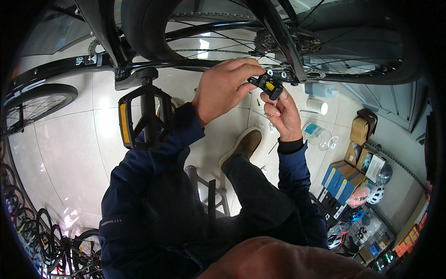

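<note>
A small black brake caliper (268, 85) with a yellow piece in its middle is beside the rear end of the bicycle frame (274, 32). From its left side, my left hand (223, 86) reaches in, with thumb and fingertips closed on the caliper's edge. Below it, my right hand (288, 116) pinches the caliper's lower end between thumb and fingers. A thin light-coloured thing shows at the right fingers, too small to name. Just above are the cassette (265, 42) and the spoked rear wheel (348, 67). To the left of my left hand hangs a black pedal (123, 122) with an orange reflector.
On the tiled floor are a clear plastic bottle (318, 136), a white roll or cup (317, 106), an L-shaped key and small bolts. Boxes (343, 181) and helmets (375, 194) line the right wall. Several bicycles (51, 242) stand at lower left. Under me is a grey stool (197, 179).
</note>
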`<state>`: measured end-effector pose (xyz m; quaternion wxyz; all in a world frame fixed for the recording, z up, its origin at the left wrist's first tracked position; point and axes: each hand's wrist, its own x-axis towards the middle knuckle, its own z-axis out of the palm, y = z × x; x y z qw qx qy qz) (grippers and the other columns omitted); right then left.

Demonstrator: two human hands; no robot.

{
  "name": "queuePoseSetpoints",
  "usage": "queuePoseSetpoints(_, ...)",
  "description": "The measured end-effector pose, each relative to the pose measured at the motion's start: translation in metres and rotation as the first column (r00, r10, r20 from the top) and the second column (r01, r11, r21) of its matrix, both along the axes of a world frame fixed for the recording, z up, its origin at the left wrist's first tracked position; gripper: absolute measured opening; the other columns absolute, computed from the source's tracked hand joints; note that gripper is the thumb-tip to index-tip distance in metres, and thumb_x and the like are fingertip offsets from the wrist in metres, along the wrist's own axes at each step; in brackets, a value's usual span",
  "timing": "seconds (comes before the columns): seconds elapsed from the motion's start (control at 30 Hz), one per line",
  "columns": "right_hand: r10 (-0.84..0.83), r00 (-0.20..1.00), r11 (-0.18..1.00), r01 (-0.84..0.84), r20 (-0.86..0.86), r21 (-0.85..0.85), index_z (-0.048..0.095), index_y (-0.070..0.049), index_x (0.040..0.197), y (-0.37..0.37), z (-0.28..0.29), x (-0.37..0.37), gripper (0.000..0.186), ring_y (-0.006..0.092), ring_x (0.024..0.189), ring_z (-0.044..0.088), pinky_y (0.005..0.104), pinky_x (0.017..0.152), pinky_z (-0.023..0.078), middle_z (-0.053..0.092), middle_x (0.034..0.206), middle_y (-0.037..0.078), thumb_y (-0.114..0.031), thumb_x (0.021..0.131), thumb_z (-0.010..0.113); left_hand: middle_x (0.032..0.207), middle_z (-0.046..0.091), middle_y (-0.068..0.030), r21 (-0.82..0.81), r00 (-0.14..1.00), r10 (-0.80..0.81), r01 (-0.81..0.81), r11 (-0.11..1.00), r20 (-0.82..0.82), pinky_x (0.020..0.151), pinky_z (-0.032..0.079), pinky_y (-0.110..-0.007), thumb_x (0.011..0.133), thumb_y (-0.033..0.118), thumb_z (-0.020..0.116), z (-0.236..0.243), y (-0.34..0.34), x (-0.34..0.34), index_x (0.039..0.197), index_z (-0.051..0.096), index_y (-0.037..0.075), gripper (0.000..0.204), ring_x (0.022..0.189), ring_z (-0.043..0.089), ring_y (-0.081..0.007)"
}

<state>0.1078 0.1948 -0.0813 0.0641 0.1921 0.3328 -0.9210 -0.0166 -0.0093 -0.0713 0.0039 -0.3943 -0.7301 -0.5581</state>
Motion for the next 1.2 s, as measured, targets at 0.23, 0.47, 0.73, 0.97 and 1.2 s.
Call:
queuePoseSetpoints(0.23,0.011,1.0,0.998,-0.01,0.023,-0.064,0.052,0.001,0.13,0.004,0.002,-0.002,0.046,0.005,0.076,0.043,0.0147,0.054,0.036,0.054,0.099,0.006,-0.032,0.101,0.064,0.117,0.069,-0.0083,0.02,0.996,-0.018,0.016,1.0,0.086,0.076,0.056,-0.028,0.077,0.0,0.079,0.002,-0.001,0.003,0.12,0.068,0.007,0.045,0.087,0.066,-0.0207)
queuePoseSetpoints(0.47,-0.017,0.999,0.996,0.021,0.05,-0.092,0.053,-0.001,0.131,0.004,0.0,0.0,0.046,0.0057,0.078,0.045,0.0149,0.054,0.037,0.054,0.1,0.006,-0.033,0.101,0.065,0.107,0.066,-0.0079,0.258,0.532,-0.169,-0.097,0.961,0.83,0.08,0.056,-0.028,0.096,0.011,0.066,-0.005,-0.008,0.034,0.113,0.065,0.005,0.018,0.089,0.064,-0.0155)
queuePoseSetpoints(0.73,-0.062,0.996,0.995,0.057,0.065,0.076,0.059,-0.002,0.128,-0.001,0.009,0.002,0.043,0.0026,0.068,0.042,0.0144,0.051,0.034,0.054,0.089,0.002,-0.037,0.102,0.063,0.129,0.06,-0.0186,0.512,-0.121,-0.562,-0.292,0.808,0.818,0.111,0.043,-0.041,0.106,0.043,0.051,-0.015,0.016,0.036,0.123,0.051,-0.005,0.051,0.128,0.054,-0.0286)
queuePoseSetpoints(0.97,-0.071,0.992,0.993,0.061,0.1,0.096,0.06,-0.001,0.124,0.0,0.014,0.002,0.04,0.0027,0.066,0.042,0.0147,0.05,0.033,0.056,0.089,0.003,-0.036,0.104,0.06,0.133,0.058,-0.0188,0.56,-0.193,-0.627,-0.309,0.769,0.755,0.114,0.04,-0.04,0.108,0.042,0.044,-0.015,0.019,0.039,0.127,0.052,-0.002,0.049,0.133,0.051,-0.0279)
queuePoseSetpoints(1.2,-0.124,0.985,0.987,0.109,0.122,0.12,0.062,0.0,0.119,0.0,0.014,-0.002,0.035,0.0029,0.066,0.045,0.0153,0.049,0.034,0.058,0.088,0.004,-0.033,0.105,0.058,0.139,0.056,-0.0172,0.605,-0.187,-0.663,-0.288,0.743,0.725,0.116,0.037,-0.042,0.108,0.043,0.044,-0.013,0.019,0.039,0.131,0.052,0.003,0.047,0.136,0.049,-0.0284)
